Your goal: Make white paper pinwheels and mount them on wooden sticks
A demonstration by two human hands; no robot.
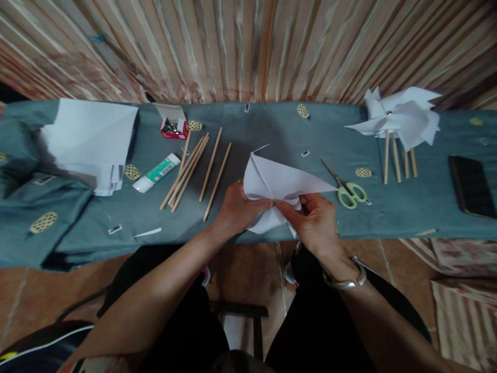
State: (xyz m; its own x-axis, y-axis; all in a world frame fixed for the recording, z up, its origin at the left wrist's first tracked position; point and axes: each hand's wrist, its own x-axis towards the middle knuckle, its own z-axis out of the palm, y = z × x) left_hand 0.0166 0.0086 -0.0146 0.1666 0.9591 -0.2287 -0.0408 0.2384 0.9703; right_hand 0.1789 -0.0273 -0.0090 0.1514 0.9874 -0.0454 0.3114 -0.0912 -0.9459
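A white paper pinwheel (267,173), partly folded, is held between both hands over the front edge of the table. My left hand (240,207) grips it from the left, thumb pressed near its centre. From the right, my right hand (314,220) pinches the same paper, its thumb meeting the left one at the middle. One long point of the paper sticks out to the right, above the right hand. Fingers under the sheet are hidden. Just right of the paper lie green-handled scissors (345,189). Several wooden sticks (190,168) lie left of the left hand.
A glue tube (156,173) and an open red box of metal pins (173,127) lie on the left. Further left is a stack of white paper (91,134). Finished pinwheels (407,116) on sticks rest at the right, near a phone (472,185). A curtain (248,52) hangs behind the table.
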